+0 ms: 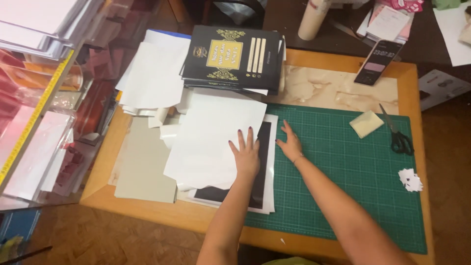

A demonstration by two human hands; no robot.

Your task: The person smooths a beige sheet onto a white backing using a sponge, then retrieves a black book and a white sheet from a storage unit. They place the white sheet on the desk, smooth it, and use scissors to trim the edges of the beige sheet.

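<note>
My left hand point(245, 153) lies flat, fingers spread, on a large white sheet point(211, 137) that covers most of a black cover with a white border point(261, 167). My right hand point(290, 143) rests with fingers apart at the right edge of that black cover, on the green cutting mat point(343, 162). Neither hand grips anything. A stack of black books with gold ornament point(233, 58) sits at the back of the table.
White paper sheets point(152, 73) pile at the left, a grey board point(142, 167) below them. Black scissors point(400, 137), a cream pad point(366, 123) and white paper scraps point(410, 179) lie on the mat's right. A phone point(378, 61) leans at the back. Shelves stand left.
</note>
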